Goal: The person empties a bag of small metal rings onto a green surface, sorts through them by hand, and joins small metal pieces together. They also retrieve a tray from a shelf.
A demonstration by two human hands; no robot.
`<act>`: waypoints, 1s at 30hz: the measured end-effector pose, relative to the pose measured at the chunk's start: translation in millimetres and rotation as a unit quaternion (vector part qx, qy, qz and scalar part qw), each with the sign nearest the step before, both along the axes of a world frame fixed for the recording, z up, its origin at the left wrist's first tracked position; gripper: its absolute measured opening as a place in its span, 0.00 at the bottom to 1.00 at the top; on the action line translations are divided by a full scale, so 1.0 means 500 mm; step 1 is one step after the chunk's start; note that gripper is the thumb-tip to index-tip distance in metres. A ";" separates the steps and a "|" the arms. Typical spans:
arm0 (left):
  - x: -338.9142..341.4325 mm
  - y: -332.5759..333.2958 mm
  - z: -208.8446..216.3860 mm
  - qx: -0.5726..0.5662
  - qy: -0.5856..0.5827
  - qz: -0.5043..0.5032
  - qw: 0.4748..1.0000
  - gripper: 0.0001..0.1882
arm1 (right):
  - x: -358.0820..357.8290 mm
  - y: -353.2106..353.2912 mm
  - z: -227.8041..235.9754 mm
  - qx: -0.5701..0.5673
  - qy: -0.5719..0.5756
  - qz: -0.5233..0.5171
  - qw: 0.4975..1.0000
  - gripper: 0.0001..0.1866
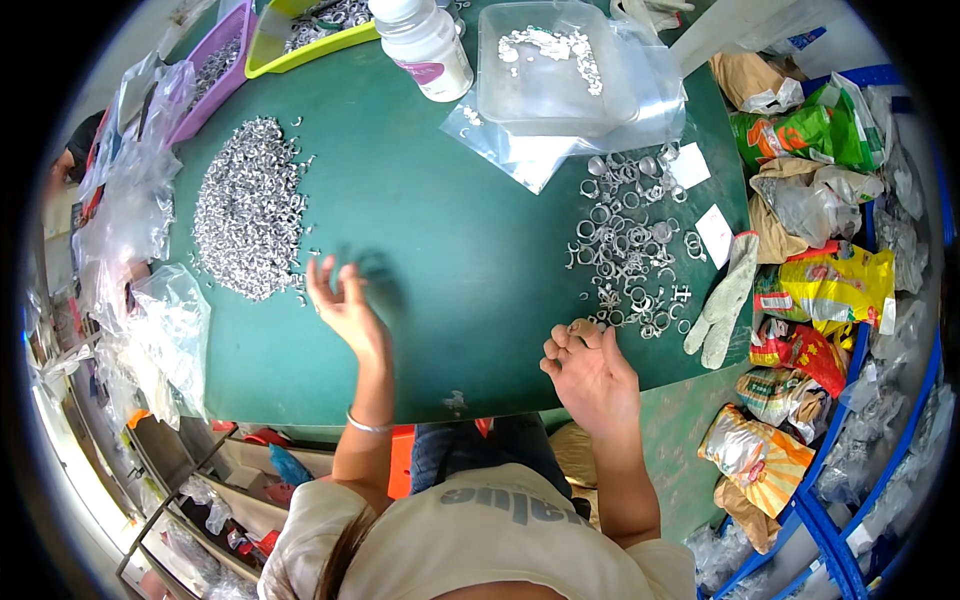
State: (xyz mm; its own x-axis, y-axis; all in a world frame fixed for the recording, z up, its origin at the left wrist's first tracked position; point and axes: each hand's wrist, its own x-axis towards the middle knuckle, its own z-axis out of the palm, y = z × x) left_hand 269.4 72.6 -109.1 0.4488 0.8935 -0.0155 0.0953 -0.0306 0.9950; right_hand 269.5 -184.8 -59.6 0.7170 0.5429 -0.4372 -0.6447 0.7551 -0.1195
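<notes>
at left, as landmark: heap of small silver-coloured metal parts [250, 210], long axis pointing away from the body. just right of the heap, toward its near end: left hand [348, 312], the nearer of the two, fingers apart, without visible load; heap immediately leftward of these fingertips. well right of the heap, closer to the body: right hand [597, 378], fingers curled, any grip impossible to make out. farther right of the heap: scattered silver-coloured rings [616, 240]. beneath the heap: green tabletop [440, 350]. room: clear plastic bags [178, 320] left of the heap; printed sacks [855, 285] farthest right of it.
</notes>
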 end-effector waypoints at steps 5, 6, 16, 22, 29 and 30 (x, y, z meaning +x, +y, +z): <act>-0.004 -0.139 0.125 -0.021 -0.004 -0.612 0.790 0.22 | -0.022 0.020 0.013 -0.003 -0.025 0.036 0.999 0.24; -0.007 -0.172 0.135 -0.182 -0.046 -0.599 0.779 0.21 | -0.027 0.023 0.018 -0.009 -0.032 0.048 0.998 0.25; -0.014 -0.215 0.114 -0.193 -0.063 -0.628 0.751 0.09 | -0.053 0.025 0.043 -0.013 -0.009 0.041 0.999 0.29; -0.013 -0.235 0.122 -0.110 -0.065 -0.624 0.771 0.09 | -0.064 0.011 0.027 -0.006 -0.038 0.048 0.998 0.31; -0.033 -0.261 0.085 -0.035 -0.098 -0.607 0.788 0.16 | -0.061 0.010 0.041 -0.006 -0.033 0.045 0.998 0.28; -0.036 -0.263 0.083 -0.051 -0.092 -0.606 0.789 0.16 | -0.062 0.010 0.041 -0.017 -0.032 0.041 0.998 0.28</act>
State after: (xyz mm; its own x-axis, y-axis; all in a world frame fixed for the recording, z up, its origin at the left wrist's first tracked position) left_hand 251.5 -58.8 -67.7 0.9753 -0.1940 0.1060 -0.0892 0.0932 0.9916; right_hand 238.6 -179.5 -39.3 0.6979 0.5865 -0.4110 -0.6945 0.6945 -0.1883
